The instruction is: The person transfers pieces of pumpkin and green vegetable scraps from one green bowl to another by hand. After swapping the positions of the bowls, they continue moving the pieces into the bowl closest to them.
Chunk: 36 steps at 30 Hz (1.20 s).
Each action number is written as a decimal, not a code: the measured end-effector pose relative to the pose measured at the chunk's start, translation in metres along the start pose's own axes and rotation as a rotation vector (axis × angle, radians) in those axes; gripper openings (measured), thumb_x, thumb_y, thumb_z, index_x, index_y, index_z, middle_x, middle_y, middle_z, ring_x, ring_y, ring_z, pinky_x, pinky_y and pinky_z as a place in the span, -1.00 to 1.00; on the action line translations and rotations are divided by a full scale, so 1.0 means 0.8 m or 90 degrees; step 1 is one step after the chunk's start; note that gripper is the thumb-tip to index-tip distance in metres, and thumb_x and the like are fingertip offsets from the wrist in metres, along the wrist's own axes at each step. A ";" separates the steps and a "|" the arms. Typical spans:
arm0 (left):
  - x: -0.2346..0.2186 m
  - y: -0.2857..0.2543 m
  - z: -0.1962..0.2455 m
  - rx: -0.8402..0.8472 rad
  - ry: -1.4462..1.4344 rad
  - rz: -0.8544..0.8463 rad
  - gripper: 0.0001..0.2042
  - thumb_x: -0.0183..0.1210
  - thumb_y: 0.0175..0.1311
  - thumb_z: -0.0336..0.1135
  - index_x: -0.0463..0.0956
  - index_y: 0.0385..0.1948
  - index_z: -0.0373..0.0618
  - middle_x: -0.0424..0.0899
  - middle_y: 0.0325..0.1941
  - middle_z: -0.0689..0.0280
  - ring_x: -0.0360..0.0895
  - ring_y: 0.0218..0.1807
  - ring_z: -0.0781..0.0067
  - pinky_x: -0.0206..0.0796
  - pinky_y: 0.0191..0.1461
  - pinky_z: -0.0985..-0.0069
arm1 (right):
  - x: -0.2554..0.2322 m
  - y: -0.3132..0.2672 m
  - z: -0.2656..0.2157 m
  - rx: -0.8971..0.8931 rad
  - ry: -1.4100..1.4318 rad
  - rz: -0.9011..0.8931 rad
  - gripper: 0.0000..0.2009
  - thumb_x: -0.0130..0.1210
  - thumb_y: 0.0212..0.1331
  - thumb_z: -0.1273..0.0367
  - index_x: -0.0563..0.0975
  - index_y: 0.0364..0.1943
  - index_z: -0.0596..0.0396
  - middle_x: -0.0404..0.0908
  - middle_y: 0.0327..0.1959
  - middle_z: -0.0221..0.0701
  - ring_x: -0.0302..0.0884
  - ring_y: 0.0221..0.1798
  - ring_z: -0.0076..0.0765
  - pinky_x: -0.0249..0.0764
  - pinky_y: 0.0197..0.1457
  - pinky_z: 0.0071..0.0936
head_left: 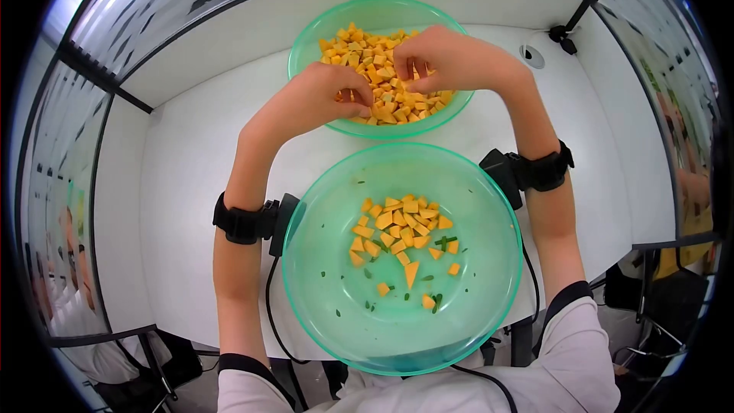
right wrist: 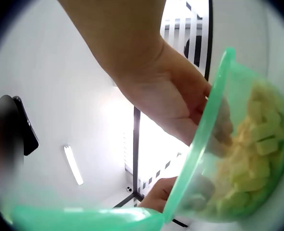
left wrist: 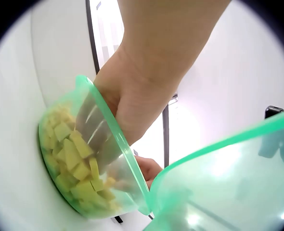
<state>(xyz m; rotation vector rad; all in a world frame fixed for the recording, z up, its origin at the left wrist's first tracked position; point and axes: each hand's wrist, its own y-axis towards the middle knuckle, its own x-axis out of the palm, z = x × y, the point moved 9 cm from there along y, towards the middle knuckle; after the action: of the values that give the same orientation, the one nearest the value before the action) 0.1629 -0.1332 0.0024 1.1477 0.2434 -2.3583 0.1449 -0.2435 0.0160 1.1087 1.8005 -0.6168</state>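
Note:
Both hands are over the far green bowl [head_left: 306, 46], which holds a heap of small orange-yellow cut chunks [head_left: 382, 69], like diced pumpkin. My left hand [head_left: 329, 95] reaches in from the left side, its curled fingertips down at the chunks. From the right comes my right hand [head_left: 443, 61], with thumb and fingers bent toward each other just above the heap. Through the clear wall in the left wrist view, the left fingers [left wrist: 91, 122] show inside the bowl beside the chunks [left wrist: 77, 156]. I cannot tell whether either hand pinches a chunk.
A larger green bowl [head_left: 321, 306] stands nearer the body, holding fewer orange chunks [head_left: 397, 222] and small dark green bits [head_left: 443, 242]. Its rim lies close to the far bowl. White panels surround the white table [head_left: 191, 183], and a black cable [head_left: 271, 313] hangs by the left arm.

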 end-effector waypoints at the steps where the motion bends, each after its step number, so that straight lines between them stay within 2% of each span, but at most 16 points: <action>1: 0.000 0.000 0.001 -0.010 0.004 -0.006 -0.90 0.25 0.08 -0.44 0.61 -0.37 -0.20 0.64 -0.44 0.26 0.54 -0.36 0.38 0.37 -0.21 0.50 | -0.007 -0.005 -0.011 -0.021 0.040 -0.009 -0.90 0.18 0.00 0.47 0.48 -0.45 0.15 0.55 -0.48 -0.41 0.52 -0.40 -0.42 0.44 -0.32 -0.47; 3: 0.000 0.000 0.000 -0.022 0.004 -0.010 -0.90 0.26 0.07 -0.45 0.60 -0.38 -0.21 0.63 -0.45 0.26 0.53 -0.36 0.38 0.37 -0.21 0.50 | -0.019 -0.014 -0.037 -0.049 0.101 -0.055 -0.90 0.20 0.03 0.46 0.53 -0.37 0.13 0.60 -0.40 -0.48 0.56 -0.37 -0.51 0.49 -0.24 -0.53; 6: -0.001 0.000 -0.001 -0.023 -0.006 -0.004 -0.91 0.23 0.07 -0.45 0.59 -0.39 -0.22 0.63 -0.47 0.25 0.54 -0.38 0.39 0.37 -0.23 0.50 | -0.022 -0.033 -0.081 -0.193 0.253 -0.155 -0.85 0.22 0.05 0.45 0.55 -0.29 0.13 0.64 -0.36 -0.47 0.60 -0.32 -0.49 0.52 -0.16 -0.54; 9: -0.001 -0.001 0.000 -0.016 -0.013 -0.003 -0.91 0.19 0.08 -0.44 0.58 -0.39 -0.21 0.65 -0.47 0.24 0.55 -0.39 0.39 0.38 -0.26 0.49 | -0.011 -0.049 -0.106 -0.234 0.302 -0.262 -0.80 0.24 0.07 0.42 0.55 -0.22 0.15 0.66 -0.32 -0.45 0.62 -0.27 -0.47 0.53 -0.09 -0.53; 12: 0.000 0.000 -0.001 -0.003 -0.023 -0.008 -0.91 0.19 0.08 -0.45 0.57 -0.39 -0.22 0.65 -0.46 0.23 0.56 -0.37 0.39 0.38 -0.24 0.50 | -0.011 -0.039 -0.090 -0.204 0.231 -0.206 -0.79 0.23 0.10 0.38 0.55 -0.21 0.17 0.67 -0.32 -0.44 0.63 -0.25 -0.44 0.53 -0.07 -0.53; 16: -0.002 0.001 -0.001 0.021 -0.036 -0.004 -0.92 0.20 0.09 -0.46 0.57 -0.39 -0.22 0.66 -0.44 0.23 0.57 -0.35 0.40 0.39 -0.22 0.51 | -0.005 -0.018 -0.049 -0.073 0.100 -0.123 -0.83 0.20 0.12 0.39 0.56 -0.22 0.11 0.67 -0.33 -0.44 0.60 -0.29 -0.40 0.51 -0.13 -0.48; 17: -0.003 0.001 -0.002 0.032 -0.040 -0.002 -0.92 0.20 0.09 -0.46 0.57 -0.39 -0.21 0.66 -0.44 0.24 0.58 -0.35 0.40 0.40 -0.21 0.51 | -0.005 -0.014 -0.045 -0.075 0.087 -0.087 -0.85 0.20 0.09 0.41 0.57 -0.25 0.10 0.66 -0.34 -0.44 0.58 -0.30 -0.39 0.50 -0.17 -0.44; 20: -0.015 -0.002 0.006 0.036 -0.049 0.021 -0.93 0.22 0.10 -0.45 0.58 -0.39 -0.20 0.66 -0.45 0.28 0.58 -0.34 0.43 0.39 -0.18 0.51 | 0.007 -0.004 -0.042 -0.107 0.049 -0.072 -0.86 0.21 0.06 0.41 0.57 -0.29 0.12 0.65 -0.34 -0.43 0.58 -0.29 -0.38 0.50 -0.18 -0.42; 21: -0.019 -0.003 0.007 0.052 -0.066 0.023 -0.92 0.25 0.10 -0.43 0.59 -0.39 -0.17 0.66 -0.44 0.33 0.57 -0.31 0.48 0.38 -0.14 0.53 | 0.015 0.000 -0.037 -0.078 0.049 -0.078 -0.84 0.22 0.03 0.42 0.58 -0.29 0.13 0.64 -0.35 -0.42 0.57 -0.28 -0.38 0.50 -0.17 -0.42; 24: -0.030 -0.010 0.031 0.130 -0.149 -0.003 -0.93 0.26 0.10 -0.42 0.61 -0.39 -0.15 0.66 -0.43 0.37 0.57 -0.28 0.52 0.37 -0.09 0.54 | 0.026 0.004 -0.036 -0.048 0.015 -0.095 -0.81 0.22 -0.01 0.43 0.60 -0.27 0.12 0.63 -0.37 -0.41 0.56 -0.28 -0.36 0.48 -0.15 -0.42; 25: -0.029 -0.014 0.034 0.153 -0.186 -0.036 -0.92 0.28 0.10 -0.40 0.63 -0.39 -0.13 0.67 -0.41 0.41 0.56 -0.26 0.55 0.37 -0.06 0.56 | 0.028 0.005 -0.035 -0.041 0.024 -0.097 -0.80 0.22 -0.04 0.44 0.60 -0.26 0.12 0.59 -0.39 -0.38 0.55 -0.26 -0.34 0.47 -0.15 -0.42; 28: -0.022 -0.025 0.059 0.301 -0.254 -0.149 -0.90 0.30 0.07 -0.41 0.62 -0.40 -0.19 0.68 -0.34 0.34 0.56 -0.24 0.49 0.37 -0.09 0.55 | 0.035 0.006 -0.034 -0.041 0.014 -0.131 -0.80 0.21 -0.05 0.44 0.58 -0.27 0.12 0.56 -0.38 -0.36 0.53 -0.26 -0.31 0.47 -0.16 -0.41; 29: -0.019 -0.024 0.060 0.288 -0.244 -0.157 -0.89 0.29 0.10 -0.39 0.62 -0.38 -0.19 0.68 -0.31 0.34 0.56 -0.25 0.47 0.37 -0.09 0.52 | 0.036 0.006 -0.034 -0.034 0.005 -0.132 -0.80 0.21 -0.05 0.45 0.57 -0.27 0.11 0.55 -0.37 -0.36 0.53 -0.26 -0.31 0.47 -0.16 -0.41; 32: -0.011 -0.010 0.037 0.091 -0.165 -0.082 -0.90 0.27 0.13 -0.34 0.65 -0.36 -0.12 0.69 -0.36 0.39 0.56 -0.25 0.53 0.37 -0.06 0.53 | 0.037 0.008 -0.032 -0.020 -0.003 -0.125 -0.79 0.22 -0.08 0.47 0.54 -0.28 0.11 0.53 -0.37 -0.36 0.51 -0.26 -0.30 0.46 -0.17 -0.41; 33: -0.011 -0.005 0.033 0.128 -0.099 -0.016 -0.90 0.24 0.12 -0.37 0.63 -0.35 -0.14 0.68 -0.35 0.33 0.56 -0.25 0.44 0.37 -0.11 0.52 | 0.039 0.010 -0.029 -0.021 0.008 -0.116 -0.79 0.23 -0.09 0.48 0.53 -0.30 0.10 0.53 -0.38 -0.36 0.50 -0.27 -0.29 0.45 -0.18 -0.42; 36: 0.000 0.001 0.011 0.054 0.000 0.000 -0.89 0.23 0.11 -0.43 0.59 -0.33 -0.19 0.64 -0.35 0.29 0.52 -0.25 0.37 0.35 -0.10 0.50 | 0.034 0.009 -0.027 -0.034 0.022 -0.094 -0.79 0.24 -0.13 0.49 0.51 -0.35 0.11 0.53 -0.39 -0.37 0.49 -0.29 -0.30 0.45 -0.19 -0.42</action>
<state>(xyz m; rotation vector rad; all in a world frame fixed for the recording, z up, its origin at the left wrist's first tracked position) 0.1576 -0.1371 0.0077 1.1855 0.1445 -2.3886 0.1365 -0.2119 0.0027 0.9630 1.9299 -0.6362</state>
